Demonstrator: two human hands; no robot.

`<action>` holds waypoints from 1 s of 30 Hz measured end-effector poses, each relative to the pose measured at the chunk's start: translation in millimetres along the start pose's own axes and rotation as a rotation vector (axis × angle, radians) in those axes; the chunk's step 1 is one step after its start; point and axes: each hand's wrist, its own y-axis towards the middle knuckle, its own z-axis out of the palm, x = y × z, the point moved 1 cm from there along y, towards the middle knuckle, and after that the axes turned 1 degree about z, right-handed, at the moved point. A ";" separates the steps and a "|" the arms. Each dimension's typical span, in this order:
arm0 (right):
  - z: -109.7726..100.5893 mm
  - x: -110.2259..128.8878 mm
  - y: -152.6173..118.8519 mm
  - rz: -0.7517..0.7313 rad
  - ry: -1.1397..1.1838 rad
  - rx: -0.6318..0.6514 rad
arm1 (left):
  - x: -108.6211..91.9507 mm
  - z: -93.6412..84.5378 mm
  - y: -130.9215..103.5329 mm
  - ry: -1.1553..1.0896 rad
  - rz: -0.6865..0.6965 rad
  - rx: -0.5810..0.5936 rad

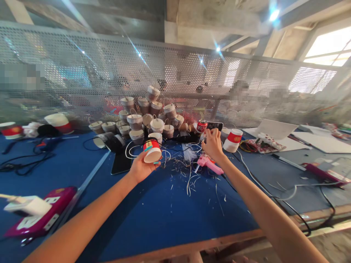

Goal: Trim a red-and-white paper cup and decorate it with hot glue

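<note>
My left hand (142,168) is wrapped round a small cup (152,155) with a red band, a dark rim and a pale base, tilted so the base faces me. Farther right, my right hand (212,144) is raised with its fingers curled together; whatever is between them is hidden. Just behind those fingers are a red soda can (202,125) and a dark phone (215,126). A pink glue gun (210,165) lies on the blue table below my right hand. Close by on the right stands another red-and-white cup (233,140).
Small grey-brown buckets with handles (135,121) are piled at the back, against a perforated metal screen (181,69). Purple power strips (44,212) lie at both sides. White scraps, cords and a dark tablet-like slab (120,163) cover parts of the table.
</note>
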 end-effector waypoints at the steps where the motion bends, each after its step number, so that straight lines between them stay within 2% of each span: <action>1: -1.3 -0.2 -1.6 0.015 0.020 -0.014 | -0.7 -0.5 0.1 0.006 0.016 -0.022; 3: -5.4 4.6 -7.1 -0.011 0.099 -0.037 | 0.5 -1.0 -0.6 0.047 0.017 -0.062; 5: -12.4 16.5 -17.5 -0.127 0.241 -0.013 | 5.8 -0.3 -2.6 0.114 -0.013 -0.063; 8: -25.3 39.1 -41.5 -0.262 0.582 0.093 | 18.6 2.3 -7.2 0.205 -0.069 0.010; 11: -31.1 56.1 -67.0 -0.250 1.014 0.236 | 30.5 3.6 -10.6 0.272 -0.098 0.055; 14: -26.9 64.8 -84.8 -0.237 1.211 0.389 | 36.8 3.5 -11.7 0.309 -0.105 0.105; 17: -22.7 70.2 -92.2 -0.297 1.239 0.491 | 38.2 4.1 -12.1 0.338 -0.090 0.148; 21: -23.4 76.9 -89.4 -0.387 1.153 0.590 | 37.5 8.0 -13.7 0.375 -0.072 0.165; 26: -20.4 80.7 -79.0 -0.444 1.036 0.590 | 37.1 15.4 -14.5 0.384 -0.046 0.203; 30: -15.6 80.7 -77.4 -0.362 1.082 0.551 | 37.6 16.4 -13.6 0.372 -0.013 0.203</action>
